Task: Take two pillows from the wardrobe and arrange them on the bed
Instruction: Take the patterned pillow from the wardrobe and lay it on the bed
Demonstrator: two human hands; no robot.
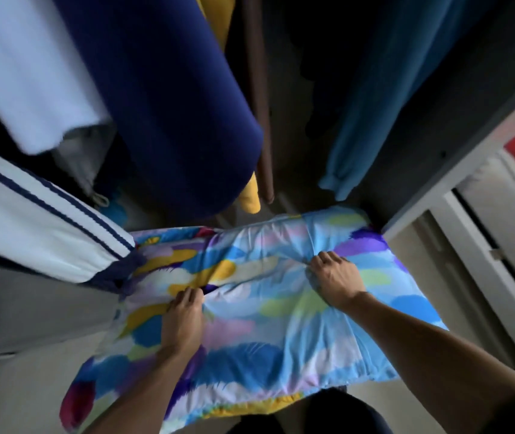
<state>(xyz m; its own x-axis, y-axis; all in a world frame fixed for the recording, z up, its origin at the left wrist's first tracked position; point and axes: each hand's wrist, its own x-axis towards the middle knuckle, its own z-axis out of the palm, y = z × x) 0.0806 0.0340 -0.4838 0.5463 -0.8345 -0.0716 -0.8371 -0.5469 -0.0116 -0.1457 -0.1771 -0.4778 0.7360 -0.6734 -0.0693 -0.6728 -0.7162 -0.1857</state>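
A pillow (281,324) in a bright cover of blue, yellow, purple and pink patches fills the lower middle of the view, half out of the open wardrobe. My left hand (182,321) pinches a fold of its cover on the left side. My right hand (336,278) grips a bunch of the cover further right and higher. A second patterned layer (168,249) shows under its left part; I cannot tell whether it is another pillow.
Clothes hang above the pillow: a white garment (24,76), a navy one (168,104), a yellow one (250,195) and a teal one (384,104). A white, navy-striped fabric (40,227) crowds the left. The wardrobe's pale frame (469,170) and drawers (506,264) stand on the right.
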